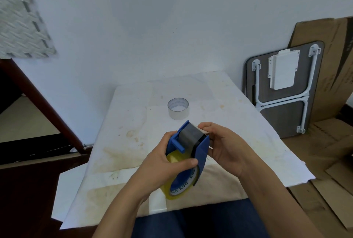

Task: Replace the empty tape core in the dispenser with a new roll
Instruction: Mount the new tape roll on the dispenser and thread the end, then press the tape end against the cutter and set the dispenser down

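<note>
Both hands are up over the near half of the bench [133, 123], and the blue dispenser [200, 151] sits right between them, held clear of the surface. The left hand [162, 163] wraps the near side, fingers [188, 162] curled closed across the yellowish new roll [172, 193], thumb lying over the roll just under the blue side plate. That roll is already seated in the dispenser, its blue printed core [184, 182] facing the camera. The right hand [225, 147] is clamped on the far right side of the dispenser, its fingertips [203, 125] pinched narrow at the top edge, beside the grey flap; whether they hold a tape end there is hard to tell.

Beneath the hands, the stained white sheet on the bench lies bare, with open room left and right. The near edge runs just above the person's dark blue lap.

Further back, the empty tape core [178, 108] stands upright on the bench, well apart from both hands, clear space all round it.

Beyond the right edge, a folded table [282, 92] leans on flattened cardboard [324, 65]. The white wall closes the far edge.
</note>
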A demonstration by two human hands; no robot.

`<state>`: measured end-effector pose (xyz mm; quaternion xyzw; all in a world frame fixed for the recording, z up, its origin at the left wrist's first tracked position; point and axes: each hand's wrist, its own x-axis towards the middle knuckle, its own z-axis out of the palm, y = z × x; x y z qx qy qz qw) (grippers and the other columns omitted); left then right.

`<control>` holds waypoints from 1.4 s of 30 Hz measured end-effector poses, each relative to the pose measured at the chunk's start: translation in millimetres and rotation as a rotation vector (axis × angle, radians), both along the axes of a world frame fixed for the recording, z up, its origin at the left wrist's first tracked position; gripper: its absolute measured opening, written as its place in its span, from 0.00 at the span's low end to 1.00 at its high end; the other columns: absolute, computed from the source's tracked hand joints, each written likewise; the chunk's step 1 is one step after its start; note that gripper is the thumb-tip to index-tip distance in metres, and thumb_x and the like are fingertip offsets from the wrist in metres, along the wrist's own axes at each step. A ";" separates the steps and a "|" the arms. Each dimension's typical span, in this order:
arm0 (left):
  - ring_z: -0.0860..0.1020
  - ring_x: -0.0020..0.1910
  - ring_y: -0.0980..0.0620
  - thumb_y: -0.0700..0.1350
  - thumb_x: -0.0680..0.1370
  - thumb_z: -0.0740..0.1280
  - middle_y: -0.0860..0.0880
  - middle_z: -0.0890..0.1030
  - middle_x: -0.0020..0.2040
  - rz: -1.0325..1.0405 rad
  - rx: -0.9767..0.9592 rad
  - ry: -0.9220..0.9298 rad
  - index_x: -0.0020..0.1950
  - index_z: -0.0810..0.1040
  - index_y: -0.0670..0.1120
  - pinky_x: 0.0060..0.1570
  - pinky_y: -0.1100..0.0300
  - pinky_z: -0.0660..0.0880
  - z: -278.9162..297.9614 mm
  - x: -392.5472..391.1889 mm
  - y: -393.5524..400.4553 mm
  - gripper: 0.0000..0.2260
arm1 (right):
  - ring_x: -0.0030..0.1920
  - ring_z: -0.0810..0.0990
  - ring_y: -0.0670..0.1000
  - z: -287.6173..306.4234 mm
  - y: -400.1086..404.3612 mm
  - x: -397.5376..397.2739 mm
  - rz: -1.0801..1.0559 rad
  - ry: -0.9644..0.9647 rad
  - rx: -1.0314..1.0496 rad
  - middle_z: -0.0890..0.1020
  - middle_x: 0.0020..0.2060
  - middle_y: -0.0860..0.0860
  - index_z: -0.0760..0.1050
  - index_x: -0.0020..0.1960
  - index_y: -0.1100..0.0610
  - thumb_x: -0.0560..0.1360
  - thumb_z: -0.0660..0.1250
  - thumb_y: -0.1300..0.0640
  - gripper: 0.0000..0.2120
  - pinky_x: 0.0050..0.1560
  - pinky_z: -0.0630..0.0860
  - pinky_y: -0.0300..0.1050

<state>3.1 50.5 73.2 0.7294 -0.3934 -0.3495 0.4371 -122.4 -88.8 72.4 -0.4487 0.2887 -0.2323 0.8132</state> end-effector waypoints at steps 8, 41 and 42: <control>0.82 0.47 0.67 0.53 0.70 0.76 0.69 0.81 0.48 -0.014 -0.033 0.044 0.58 0.70 0.68 0.43 0.67 0.80 5.1 3.8 1.5 0.22 | 0.50 0.79 0.56 -2.7 2.2 0.3 -0.016 -0.048 0.018 0.82 0.47 0.58 0.81 0.50 0.60 0.77 0.64 0.51 0.13 0.54 0.79 0.50; 0.74 0.61 0.64 0.50 0.76 0.72 0.63 0.75 0.59 0.223 -0.479 -0.573 0.60 0.75 0.59 0.60 0.69 0.69 27.2 7.5 -4.2 0.14 | 0.59 0.82 0.52 -27.4 10.2 -3.5 0.172 0.055 -0.185 0.84 0.58 0.50 0.76 0.64 0.53 0.67 0.73 0.44 0.28 0.62 0.77 0.51; 0.73 0.61 0.64 0.51 0.75 0.71 0.61 0.73 0.59 0.208 -0.511 -0.675 0.61 0.75 0.58 0.61 0.67 0.68 26.8 4.7 -4.6 0.15 | 0.57 0.83 0.52 -26.8 10.9 -3.2 0.154 0.083 -0.214 0.85 0.57 0.50 0.76 0.64 0.53 0.66 0.73 0.42 0.29 0.62 0.77 0.52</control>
